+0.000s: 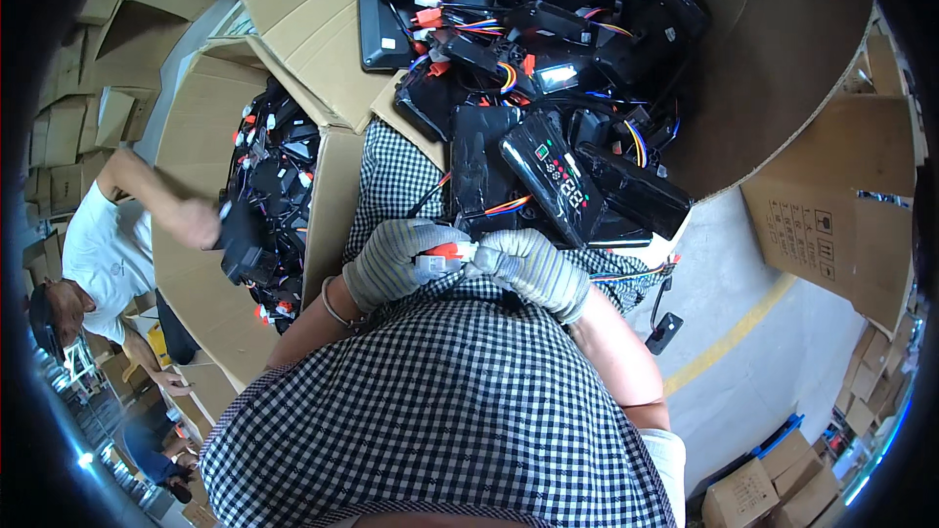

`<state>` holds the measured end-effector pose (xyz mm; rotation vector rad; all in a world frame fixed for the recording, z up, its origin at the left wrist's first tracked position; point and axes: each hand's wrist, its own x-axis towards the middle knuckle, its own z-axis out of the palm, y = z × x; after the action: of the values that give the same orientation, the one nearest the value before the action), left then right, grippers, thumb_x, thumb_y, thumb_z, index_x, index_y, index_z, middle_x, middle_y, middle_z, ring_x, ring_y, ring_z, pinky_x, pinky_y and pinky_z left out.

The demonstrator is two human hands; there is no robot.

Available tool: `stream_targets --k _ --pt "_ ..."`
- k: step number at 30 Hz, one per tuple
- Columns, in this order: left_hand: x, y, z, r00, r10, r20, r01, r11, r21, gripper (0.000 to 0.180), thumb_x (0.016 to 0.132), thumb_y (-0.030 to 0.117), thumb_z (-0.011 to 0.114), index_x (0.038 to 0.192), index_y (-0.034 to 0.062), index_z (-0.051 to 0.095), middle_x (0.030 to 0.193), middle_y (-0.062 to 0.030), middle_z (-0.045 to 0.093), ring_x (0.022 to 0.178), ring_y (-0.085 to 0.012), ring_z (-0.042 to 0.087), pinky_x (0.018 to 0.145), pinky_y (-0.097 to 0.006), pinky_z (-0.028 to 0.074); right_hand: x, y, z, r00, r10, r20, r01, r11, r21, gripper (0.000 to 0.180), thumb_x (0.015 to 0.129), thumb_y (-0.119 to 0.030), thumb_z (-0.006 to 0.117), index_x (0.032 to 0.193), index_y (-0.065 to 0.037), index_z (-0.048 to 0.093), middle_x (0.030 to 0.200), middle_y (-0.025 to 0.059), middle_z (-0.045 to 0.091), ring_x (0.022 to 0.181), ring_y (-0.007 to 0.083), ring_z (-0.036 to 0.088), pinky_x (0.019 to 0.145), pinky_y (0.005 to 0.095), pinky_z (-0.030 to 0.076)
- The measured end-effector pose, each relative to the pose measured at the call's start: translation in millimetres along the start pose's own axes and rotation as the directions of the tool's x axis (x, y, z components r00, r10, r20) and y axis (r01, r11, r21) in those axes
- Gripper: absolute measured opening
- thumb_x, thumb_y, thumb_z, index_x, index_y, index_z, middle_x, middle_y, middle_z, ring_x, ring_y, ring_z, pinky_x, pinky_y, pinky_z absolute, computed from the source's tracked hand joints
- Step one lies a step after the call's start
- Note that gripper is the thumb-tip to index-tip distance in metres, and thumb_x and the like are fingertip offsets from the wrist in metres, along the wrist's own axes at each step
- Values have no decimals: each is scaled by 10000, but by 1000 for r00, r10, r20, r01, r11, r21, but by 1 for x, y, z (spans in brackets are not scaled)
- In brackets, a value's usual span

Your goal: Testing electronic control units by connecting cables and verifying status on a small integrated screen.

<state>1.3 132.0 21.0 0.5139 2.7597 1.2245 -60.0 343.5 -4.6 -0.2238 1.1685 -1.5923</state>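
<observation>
My left hand and my right hand both wear striped knit gloves and meet in front of my checked shirt. Between them they pinch an orange and white wire connector with coloured wires running up from it. Just above the hands lies a black display panel with lit red and green symbols, resting on my lap among other black panels. Which panel the wires belong to is hidden by the hands.
A large cardboard box ahead holds several black panels with orange plugs and coloured cables. A second box on the left holds more; another person's hand reaches into it. Stacked cartons stand right. A black part lies on the floor.
</observation>
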Motion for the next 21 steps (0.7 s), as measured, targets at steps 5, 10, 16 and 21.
stream_targets --k 5,10,16,21 --pt "2 -1 0 993 114 -15 -111 987 112 235 751 195 696 946 72 650 895 -67 660 732 -218 646 595 -303 531 -1 -3 0 995 -96 -34 82 952 -294 190 902 -227 570 890 -56 653 749 51 635 674 136 589 657 280 482" --pt "-1 -4 4 998 -40 40 41 999 -14 273 748 185 706 989 73 642 911 -67 663 754 -219 651 644 -301 535 -26 -24 9 927 -365 -81 182 628 -757 132 856 -172 550 798 -76 619 709 104 591 666 276 602 631 347 491" --pt "1 9 2 925 -376 -60 331 872 -359 312 782 113 648 1085 45 621 904 -82 669 771 -161 639 717 -268 510 -40 -101 -28 458 -799 -389 -282 284 -916 136 831 -141 627 801 -9 630 886 139 623 784 294 601 692 374 483" --pt "7 8 10 920 -365 140 386 794 -469 333 807 107 609 1132 34 605 841 -87 657 733 -153 623 694 -266 490 34 -90 -83 708 -428 -562 -682 -207 -702 308 867 -355 535 939 -107 703 1052 131 635 988 319 585 839 440 466"
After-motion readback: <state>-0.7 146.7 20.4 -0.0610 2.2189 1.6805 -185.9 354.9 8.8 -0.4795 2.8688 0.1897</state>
